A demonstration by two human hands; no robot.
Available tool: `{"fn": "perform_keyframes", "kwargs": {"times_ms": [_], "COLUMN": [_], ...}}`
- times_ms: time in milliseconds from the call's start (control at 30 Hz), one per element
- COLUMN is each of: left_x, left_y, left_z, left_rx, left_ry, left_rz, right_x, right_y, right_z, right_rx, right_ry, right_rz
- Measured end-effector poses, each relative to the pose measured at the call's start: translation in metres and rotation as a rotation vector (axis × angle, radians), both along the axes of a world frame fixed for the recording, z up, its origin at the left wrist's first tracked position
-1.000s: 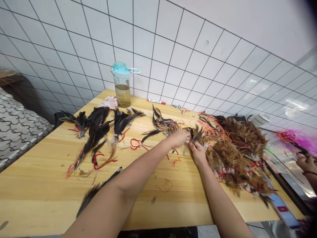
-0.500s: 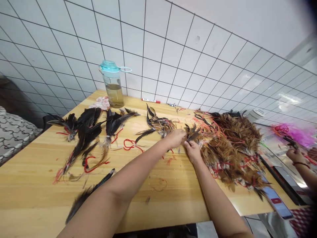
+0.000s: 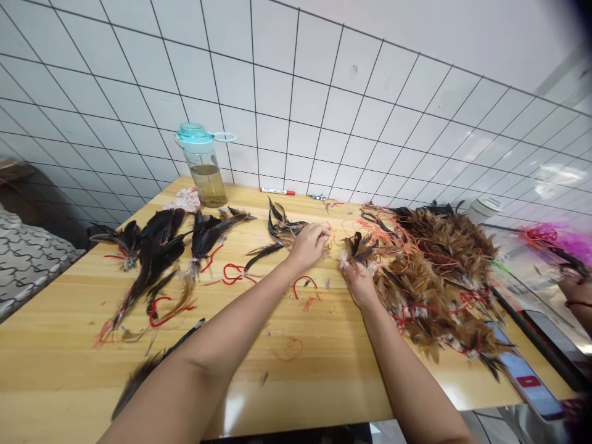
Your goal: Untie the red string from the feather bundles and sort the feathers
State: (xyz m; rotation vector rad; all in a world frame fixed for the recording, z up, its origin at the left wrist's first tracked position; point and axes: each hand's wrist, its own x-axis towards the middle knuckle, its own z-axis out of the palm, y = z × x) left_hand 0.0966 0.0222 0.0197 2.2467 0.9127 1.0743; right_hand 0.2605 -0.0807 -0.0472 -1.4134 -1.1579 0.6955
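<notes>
My right hand (image 3: 359,282) is closed on a small bunch of dark brown feathers (image 3: 359,248), gripped by its pale lower end with the tips fanning upward. To its left, apart from that bunch, is my left hand (image 3: 311,246), its fingers curled together over the table; whatever they pinch is hidden or too small to make out. Behind my left hand lies a loose heap of dark, curved feathers (image 3: 277,229), partly covered by the hand. Just right of my right hand spreads a large pile of brown feather bunches (image 3: 425,277) tied with red string.
Black feather bunches (image 3: 161,246) and red cord pieces (image 3: 234,272) lie on the left of the wooden table (image 3: 324,370). Along the tiled wall stand a bottle (image 3: 206,176) and a red-white marker (image 3: 277,192). A phone (image 3: 531,382) lies at right, near another person's hand (image 3: 576,290).
My left hand has moved left, away from the bunch, and its fingers have lifted. My right hand still holds the feathers. The view has shifted slightly.
</notes>
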Motion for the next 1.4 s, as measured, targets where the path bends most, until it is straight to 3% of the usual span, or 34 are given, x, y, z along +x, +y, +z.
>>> {"fn": "perform_keyframes", "kwargs": {"times_ms": [133, 267, 433, 600, 833, 1200, 1400], "left_x": [0.006, 0.015, 0.017, 0.017, 0.015, 0.015, -0.004], "left_y": [-0.006, -0.016, -0.023, -0.023, -0.025, -0.022, -0.005], "left_z": [-0.003, -0.005, -0.007, -0.011, -0.007, -0.014, 0.006], "left_rx": [-0.209, -0.330, -0.404, -0.524, -0.475, -0.397, -0.224], "left_ry": [0.141, 0.146, 0.080, -0.029, 0.022, 0.085, 0.072], "left_rz": [-0.198, -0.324, -0.313, -0.383, -0.357, -0.321, -0.173], "right_x": [0.002, 0.005, 0.003, -0.001, -0.001, -0.004, 0.002], "right_y": [-0.001, -0.004, -0.005, -0.004, -0.005, -0.007, -0.005], "right_z": [0.003, 0.010, 0.019, 0.018, 0.012, 0.019, 0.006], "right_rx": [-0.066, -0.042, -0.026, -0.059, -0.082, -0.090, -0.091], "right_ry": [0.077, -0.083, -0.304, -0.274, -0.267, -0.195, -0.133], "right_rz": [0.052, 0.098, 0.122, 0.074, 0.006, 0.038, 0.011]}}
